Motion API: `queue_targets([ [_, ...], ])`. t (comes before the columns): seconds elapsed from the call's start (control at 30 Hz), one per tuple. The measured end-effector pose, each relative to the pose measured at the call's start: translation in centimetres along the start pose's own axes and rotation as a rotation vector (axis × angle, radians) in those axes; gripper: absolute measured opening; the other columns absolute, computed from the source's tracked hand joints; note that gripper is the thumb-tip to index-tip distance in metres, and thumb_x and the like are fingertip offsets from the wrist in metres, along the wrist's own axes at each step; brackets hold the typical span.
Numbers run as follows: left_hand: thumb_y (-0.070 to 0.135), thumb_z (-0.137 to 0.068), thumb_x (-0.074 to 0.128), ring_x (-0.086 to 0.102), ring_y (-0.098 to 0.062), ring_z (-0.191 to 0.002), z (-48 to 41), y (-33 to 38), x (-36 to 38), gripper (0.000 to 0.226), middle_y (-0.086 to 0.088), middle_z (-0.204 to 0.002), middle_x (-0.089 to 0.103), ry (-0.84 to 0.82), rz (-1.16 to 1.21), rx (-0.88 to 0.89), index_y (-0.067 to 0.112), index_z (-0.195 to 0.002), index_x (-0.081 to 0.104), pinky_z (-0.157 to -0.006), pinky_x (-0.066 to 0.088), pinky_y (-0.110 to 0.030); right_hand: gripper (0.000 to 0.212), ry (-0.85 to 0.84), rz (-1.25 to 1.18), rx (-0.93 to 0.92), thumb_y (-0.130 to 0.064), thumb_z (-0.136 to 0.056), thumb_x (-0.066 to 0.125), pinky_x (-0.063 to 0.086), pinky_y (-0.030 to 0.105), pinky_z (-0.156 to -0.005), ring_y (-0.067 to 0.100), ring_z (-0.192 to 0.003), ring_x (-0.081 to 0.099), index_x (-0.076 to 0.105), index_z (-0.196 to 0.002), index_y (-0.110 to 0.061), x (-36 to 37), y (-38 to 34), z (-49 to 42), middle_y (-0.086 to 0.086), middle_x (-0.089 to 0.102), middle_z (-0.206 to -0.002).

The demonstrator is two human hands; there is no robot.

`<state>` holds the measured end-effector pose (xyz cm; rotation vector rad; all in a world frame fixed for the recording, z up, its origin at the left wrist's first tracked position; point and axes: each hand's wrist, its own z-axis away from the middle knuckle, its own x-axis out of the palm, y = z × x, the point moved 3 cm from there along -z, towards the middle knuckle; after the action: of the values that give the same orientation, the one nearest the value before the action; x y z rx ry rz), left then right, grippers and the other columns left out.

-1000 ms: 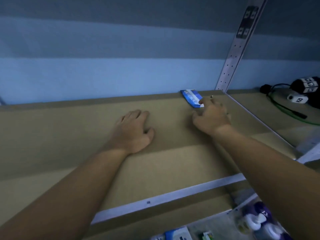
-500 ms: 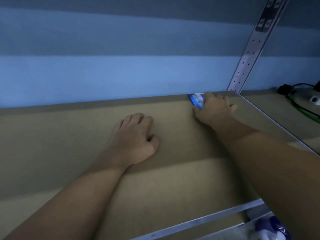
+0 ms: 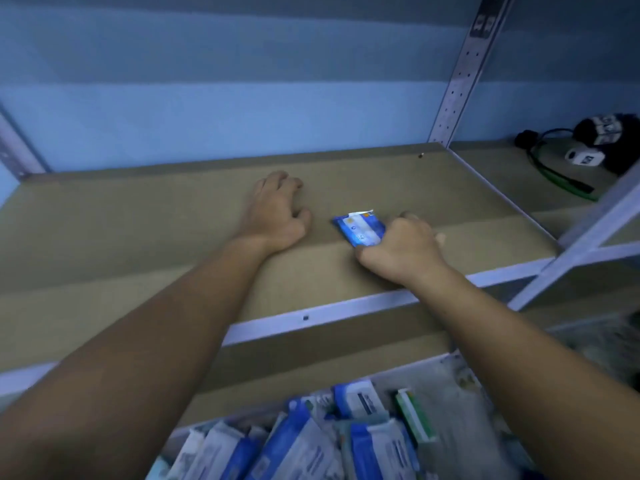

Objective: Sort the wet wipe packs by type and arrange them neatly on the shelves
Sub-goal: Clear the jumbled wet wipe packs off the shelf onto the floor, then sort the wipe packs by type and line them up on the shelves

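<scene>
Wipe pack (image 3: 360, 230) lies mid-frame on the shelf (image 3: 138, 237), right hand (image 3: 401, 247) fingers (image 3: 408, 218) curled gripping its right end, left hand (image 3: 277, 213) resting relaxed beside it; placing step, next probably square it up and let go.

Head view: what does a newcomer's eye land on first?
The small blue wipe pack mid-shelf, its right edge gripped by the right hand. The left hand rests on the tan shelf beside it, not touching the pack. A jumble of blue-and-white packs fills the bottom edge.

Arms extended; left hand (image 3: 277, 216) palm down, fingers loose; right hand (image 3: 403, 249) grips wipe pack (image 3: 360, 230).
</scene>
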<state>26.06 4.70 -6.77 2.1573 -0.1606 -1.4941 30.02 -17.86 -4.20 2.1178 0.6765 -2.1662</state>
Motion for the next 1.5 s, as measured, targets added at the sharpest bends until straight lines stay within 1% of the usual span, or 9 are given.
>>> queue_targets([
  [0.23, 0.036, -0.076, 0.052, 0.049, -0.026, -0.128, 10.1, 3.8, -1.3, 0.06, -0.007, -0.135, 0.054, -0.015, 0.209, 0.095, 0.015, -0.131, 0.058, -0.113, 0.035, -0.033, 0.047, 0.148, -0.217, 0.01, -0.053, -0.065, 0.061, 0.031, 0.038, -0.08, 0.026, -0.102, 0.057, 0.062, -0.105, -0.028, 0.2, 3.4, 12.2, -0.006, 0.051, -0.1],
  [0.37, 0.023, -0.079, 0.054, 0.053, -0.022, -0.124, 16.0, 6.3, -2.0, 0.045, -0.005, -0.128, 0.058, -0.014, 0.32, 0.239, 0.014, -0.122, 0.062, -0.111, 0.039, -0.035, 0.05, 0.26, -0.293, 0.097, -0.051, -0.062, 0.058, 0.047, 0.044, -0.083, 0.032, -0.099, 0.057, 0.058, -0.104, -0.023, 3.7, 6.2, 18.4, 0.001, 0.054, -0.102],
  [0.53, 0.007, -0.077, 0.052, 0.057, -0.022, -0.106, 24.1, 7.2, -0.4, 0.029, 0.0, -0.108, 0.062, 0.106, 0.259, 0.369, 0.011, -0.101, 0.067, -0.092, 0.046, -0.033, 0.051, -0.209, -0.179, 0.175, -0.059, -0.057, 0.056, 0.053, 0.041, -0.086, 0.03, -0.091, 0.062, 0.058, -0.094, -0.024, 10.8, 8.0, 23.5, 0.001, 0.059, -0.099],
  [0.6, 0.012, -0.08, 0.051, 0.056, -0.021, -0.104, 26.7, 5.0, 2.2, 0.029, 0.001, -0.108, 0.061, -0.008, 0.214, 0.231, 0.014, -0.103, 0.068, -0.088, 0.049, -0.036, 0.049, -0.412, -0.079, 0.143, -0.058, -0.058, 0.057, 0.053, 0.037, -0.085, 0.028, -0.093, 0.063, 0.055, -0.092, -0.022, 13.5, 8.2, 25.4, 0.002, 0.059, -0.103],
  [0.7, 0.023, -0.083, 0.051, 0.053, -0.027, -0.123, 30.0, -0.1, 7.0, 0.041, -0.003, -0.127, 0.059, -0.431, 0.112, -0.033, 0.021, -0.122, 0.064, -0.099, 0.047, -0.038, 0.054, -0.584, 0.108, 0.003, -0.053, -0.063, 0.059, 0.051, 0.038, -0.092, 0.028, -0.107, 0.061, 0.055, -0.106, -0.021, 17.0, 8.2, 27.3, 0.005, 0.054, -0.114],
  [0.93, 0.056, -0.078, 0.049, 0.045, -0.031, -0.132, 36.3, -8.3, 13.5, 0.073, -0.007, -0.145, 0.043, -0.891, -0.082, -0.342, 0.027, -0.144, 0.044, -0.105, 0.044, -0.046, 0.085, -0.606, 0.46, -0.443, -0.054, -0.07, 0.074, 0.023, 0.053, -0.107, 0.033, -0.133, 0.035, 0.043, -0.141, -0.019, 23.1, 8.5, 27.5, 0.009, 0.035, -0.146],
  [1.03, 0.051, -0.082, 0.053, 0.046, -0.033, -0.13, 38.7, -9.2, 15.1, 0.073, -0.008, -0.148, 0.04, -0.853, -0.046, -0.399, 0.031, -0.15, 0.032, -0.102, 0.046, -0.048, 0.077, -0.611, 0.444, -0.551, -0.048, -0.067, 0.078, 0.022, 0.054, -0.103, 0.036, -0.13, 0.035, 0.054, -0.135, -0.019, 24.8, 8.6, 28.1, 0.009, 0.039, -0.143],
  [1.2, 0.04, -0.088, 0.053, 0.045, -0.032, -0.128, 40.6, -9.6, 16.0, 0.071, -0.004, -0.152, 0.034, -0.69, -0.04, -0.368, 0.034, -0.153, 0.026, -0.094, 0.05, -0.048, 0.075, -0.555, 0.394, -0.523, -0.044, -0.022, 0.088, 0.032, 0.047, -0.082, 0.032, -0.102, 0.047, 0.072, -0.092, -0.023, 26.7, 9.1, 28.8, 0.005, 0.057, -0.112],
  [1.5, 0.051, -0.091, 0.05, 0.04, -0.031, -0.128, 41.6, -8.4, 16.6, 0.076, -0.005, -0.151, 0.031, -0.657, -0.133, -0.36, 0.029, -0.156, 0.018, -0.09, 0.051, -0.045, 0.058, -0.415, 0.206, -0.372, -0.036, -0.057, 0.066, 0.034, 0.049, -0.088, 0.034, -0.115, 0.048, 0.064, -0.115, -0.025, 25.8, 9.9, 30.4, 0.008, 0.052, -0.128],
])
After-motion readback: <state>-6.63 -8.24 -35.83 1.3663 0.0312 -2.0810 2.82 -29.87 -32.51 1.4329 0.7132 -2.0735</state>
